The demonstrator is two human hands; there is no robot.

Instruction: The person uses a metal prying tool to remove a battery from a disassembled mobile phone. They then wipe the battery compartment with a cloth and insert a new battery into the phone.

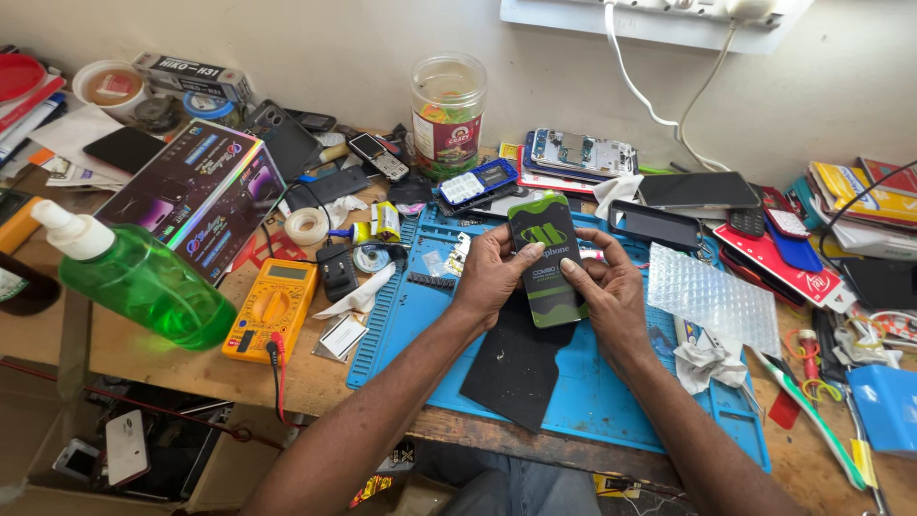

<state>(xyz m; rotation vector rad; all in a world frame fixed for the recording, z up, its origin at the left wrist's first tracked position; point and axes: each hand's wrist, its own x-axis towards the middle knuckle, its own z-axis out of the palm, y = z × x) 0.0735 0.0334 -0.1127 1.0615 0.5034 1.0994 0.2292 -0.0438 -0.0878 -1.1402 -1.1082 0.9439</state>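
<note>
We're looking at a plain off-white wall point(315, 48) that runs right along the far edge of a worn wooden table point(153, 358). Up at the top right there's a white power strip point(659, 13) mounted on that wall, with white cables point(635, 86) hanging down toward the table's far edge. Light is bright and even, with soft shadows. Under the near left corner we can see open cardboard boxes point(48, 459).
</note>
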